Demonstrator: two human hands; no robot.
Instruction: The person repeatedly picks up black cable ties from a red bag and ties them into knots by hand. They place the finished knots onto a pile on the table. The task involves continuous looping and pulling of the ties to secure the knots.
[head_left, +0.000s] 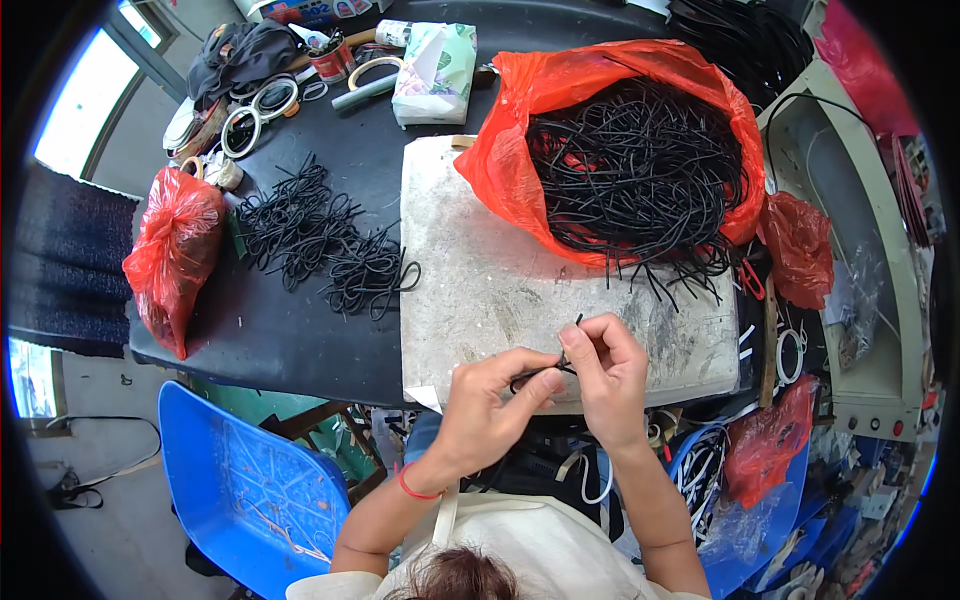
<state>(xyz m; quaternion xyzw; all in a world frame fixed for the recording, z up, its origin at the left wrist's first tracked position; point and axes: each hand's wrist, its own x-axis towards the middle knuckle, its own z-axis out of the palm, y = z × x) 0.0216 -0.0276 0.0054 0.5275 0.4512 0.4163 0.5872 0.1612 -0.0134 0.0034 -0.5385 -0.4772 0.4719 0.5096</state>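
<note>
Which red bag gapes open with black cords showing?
The largest red bag, resting partly on the pale board: its wide mouth shows tangled black cords. The others are much smaller.

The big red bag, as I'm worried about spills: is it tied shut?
No, the big red bag gapes open, showing black cords inside.

The head view looked steeply down through a fisheye lens from head height, facing the left hand [488, 402] and right hand [612, 385], near, just below centre; the black tabletop [225, 325] spread above them toward the dark curved rim.
</note>
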